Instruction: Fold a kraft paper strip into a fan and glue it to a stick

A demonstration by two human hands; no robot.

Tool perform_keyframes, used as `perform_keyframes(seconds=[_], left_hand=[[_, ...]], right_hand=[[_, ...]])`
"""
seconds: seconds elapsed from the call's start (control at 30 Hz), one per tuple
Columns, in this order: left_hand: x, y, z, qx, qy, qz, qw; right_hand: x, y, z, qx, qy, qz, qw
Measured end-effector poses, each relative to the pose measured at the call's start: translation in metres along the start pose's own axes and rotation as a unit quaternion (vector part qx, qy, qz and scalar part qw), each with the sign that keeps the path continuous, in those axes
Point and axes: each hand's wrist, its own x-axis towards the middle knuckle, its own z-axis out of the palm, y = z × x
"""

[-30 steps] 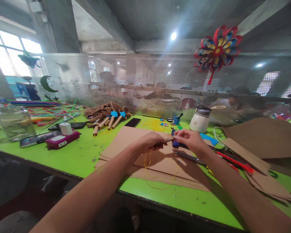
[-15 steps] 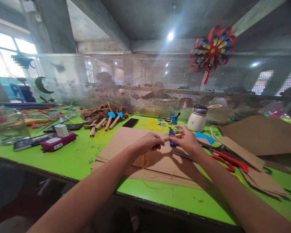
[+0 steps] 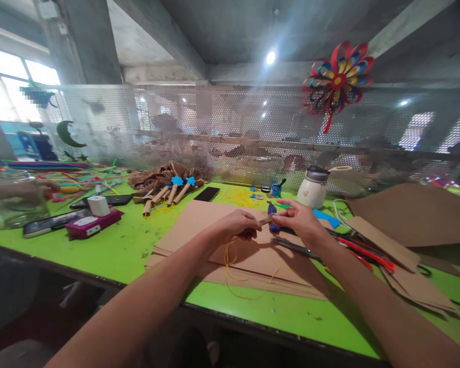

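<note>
My left hand (image 3: pixel 242 225) pinches one end of a small strip of brown paper (image 3: pixel 267 220). The thumb and finger of my right hand (image 3: pixel 301 221) close on the strip's other end, the remaining fingers raised. Yellow string (image 3: pixel 230 259) trails beneath my left hand onto a stack of brown paper sheets (image 3: pixel 199 225). Just behind the strip is a dark blue bottle (image 3: pixel 272 209), partly covered by my right fingers. A pair of scissors (image 3: pixel 291 245) with grey blades lies under my right hand, its handles partly hidden by my wrist.
Red-handled scissors (image 3: pixel 368 250) and cut brown paper (image 3: pixel 417 286) lie at right. A cream jug (image 3: pixel 312 191) stands behind. Bundled paper flowers (image 3: pixel 168 186), a dark phone (image 3: pixel 207 194), a purple power strip (image 3: pixel 94 222) and a glass jar (image 3: pixel 17 204) are leftward. A perforated screen (image 3: pixel 222 117) closes the back.
My right hand has shifted slightly right and its fingers now pinch the strip's end more plainly. A blurred shape, perhaps another person's hand, shows behind the glass jar at left.
</note>
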Motion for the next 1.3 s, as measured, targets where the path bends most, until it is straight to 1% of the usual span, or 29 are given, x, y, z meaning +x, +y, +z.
perform_keyframes(seconds=[0.1, 0.17, 0.23, 0.4, 0.53, 0.67, 0.73, 0.83, 0.9, 0.97, 1.1, 1.2, 1.3], left_hand=[[0.0, -0.002, 0.0, -0.037, -0.026, -0.018, 0.999], [0.0, -0.003, 0.001, -0.045, -0.03, -0.026, 0.998], [0.0, -0.002, 0.002, -0.017, -0.017, -0.028, 0.999], [-0.001, 0.001, 0.005, 0.105, 0.042, -0.035, 0.993], [-0.001, 0.0, 0.006, 0.111, 0.053, -0.028, 0.992], [-0.001, 0.0, 0.005, 0.152, 0.083, -0.021, 0.985], [-0.001, -0.001, 0.005, 0.164, 0.084, -0.014, 0.983], [0.001, -0.003, 0.004, 0.166, 0.067, -0.004, 0.984], [0.002, -0.004, 0.004, 0.16, 0.055, -0.003, 0.986], [0.002, -0.004, 0.003, 0.127, 0.038, -0.003, 0.991], [-0.002, -0.001, 0.0, 0.031, -0.019, 0.011, 0.999], [-0.003, -0.001, -0.002, 0.003, -0.054, 0.022, 0.998], [-0.001, -0.004, -0.002, -0.01, -0.063, 0.02, 0.998]], right_hand=[[0.0, 0.0, 0.0, -0.015, -0.001, -0.004, 1.0], [0.0, 0.001, 0.001, -0.023, -0.007, -0.011, 1.0], [0.0, 0.001, 0.003, -0.023, -0.013, -0.019, 0.999], [0.001, 0.002, 0.008, -0.046, -0.002, -0.04, 0.998], [0.001, 0.007, 0.009, -0.037, -0.004, -0.039, 0.999], [0.001, 0.014, 0.013, -0.003, -0.006, -0.02, 1.0], [0.0, 0.017, 0.015, 0.012, -0.004, -0.004, 1.0], [-0.001, 0.017, 0.019, 0.032, 0.004, 0.022, 0.999], [-0.002, 0.015, 0.02, 0.037, -0.004, 0.034, 0.999], [-0.003, 0.01, 0.02, 0.044, -0.013, 0.039, 0.998], [-0.004, 0.004, 0.016, 0.056, -0.011, 0.037, 0.998], [-0.003, 0.005, 0.014, 0.06, -0.008, 0.03, 0.998], [-0.001, 0.007, 0.012, 0.072, -0.006, 0.028, 0.997]])
